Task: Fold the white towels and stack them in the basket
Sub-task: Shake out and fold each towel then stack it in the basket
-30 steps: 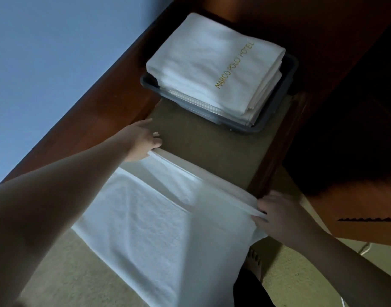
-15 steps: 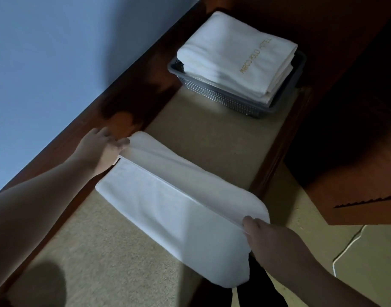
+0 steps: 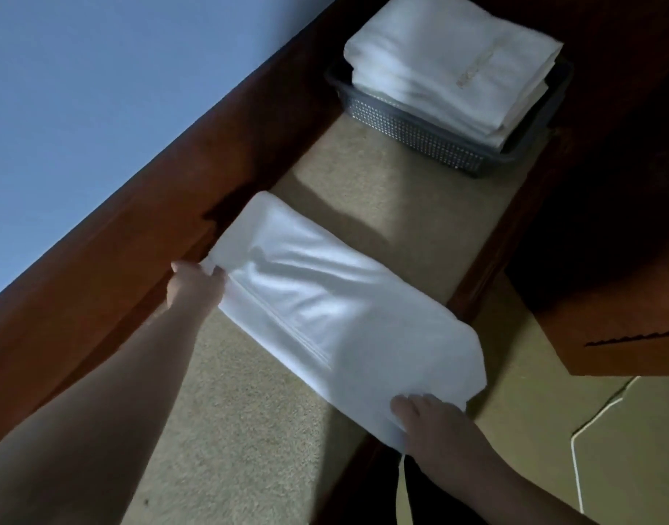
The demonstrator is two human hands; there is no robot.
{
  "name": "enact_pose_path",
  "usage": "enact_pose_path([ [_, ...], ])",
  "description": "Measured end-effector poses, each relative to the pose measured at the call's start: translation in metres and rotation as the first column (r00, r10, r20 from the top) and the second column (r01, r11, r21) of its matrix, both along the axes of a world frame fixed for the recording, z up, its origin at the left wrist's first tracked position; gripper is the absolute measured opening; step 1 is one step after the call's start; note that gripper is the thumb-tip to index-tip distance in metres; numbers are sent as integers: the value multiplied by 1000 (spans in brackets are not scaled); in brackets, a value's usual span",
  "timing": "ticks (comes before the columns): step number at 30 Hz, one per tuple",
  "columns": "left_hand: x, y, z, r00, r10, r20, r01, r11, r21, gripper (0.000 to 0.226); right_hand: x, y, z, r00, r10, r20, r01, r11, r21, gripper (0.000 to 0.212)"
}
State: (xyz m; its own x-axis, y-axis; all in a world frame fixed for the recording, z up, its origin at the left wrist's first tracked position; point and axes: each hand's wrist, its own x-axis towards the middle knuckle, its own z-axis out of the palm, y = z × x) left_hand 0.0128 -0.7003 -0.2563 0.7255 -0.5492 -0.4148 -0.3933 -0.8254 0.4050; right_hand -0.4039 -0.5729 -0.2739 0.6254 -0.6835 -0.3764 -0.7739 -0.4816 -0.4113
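left hand (image 3: 196, 288) pinching towel (image 3: 336, 308) corner, right hand (image 3: 431, 422) gripping opposite end

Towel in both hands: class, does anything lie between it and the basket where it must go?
Nothing visible does. Bare beige surface separates the folded white towel from the grey mesh basket, already stacked with folded white towels. Left hand and right hand grip its ends.

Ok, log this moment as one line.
stage: folding | towel: on bench, folded lengthwise | left hand: grips far end | right hand: grips near end | basket: holds folded stack
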Motion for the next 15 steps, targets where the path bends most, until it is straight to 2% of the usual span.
enact_pose_path([
  [1, -2, -5, -7, 961, 174, -215, -190, 980, -55, 42, 1, 1, -2, 1000, -29, 11, 29, 1000, 2, 28],
  [2, -5, -7, -10, 865, 301, -402, -366, 926, -94, 47, 0, 4, -5, 999, -52, -7, 52, 999, -10, 28],
  [3, -9, -9, -12, 749, 359, -556, -506, 852, -132, 54, 0, 6, -5, 999, -43, -13, 42, 998, -52, 31],
  [5, -11, -12, -14, 569, 396, -721, -683, 716, -146, 59, -6, 13, -13, 996, -89, -21, 87, 994, -64, 45],
  [6, -10, -14, -15, 526, 394, -753, -716, 684, -142, 58, -10, 19, -17, 992, -125, -33, 122, 990, -77, 52],
  [10, 2, -20, -29, 542, 379, -750, -677, 726, -122, 46, -18, 27, -23, 968, -206, -146, 194, 977, -91, 62],
  [12, -3, -20, -20, 563, 365, -742, -697, 691, -189, 27, -20, 30, -22, 969, -195, -154, 182, 979, -93, 59],
  [15, -10, -20, -3, 610, 420, -672, -759, 552, -345, 19, -25, 32, -8, 978, -208, -17, 205, 975, -88, 31],
])
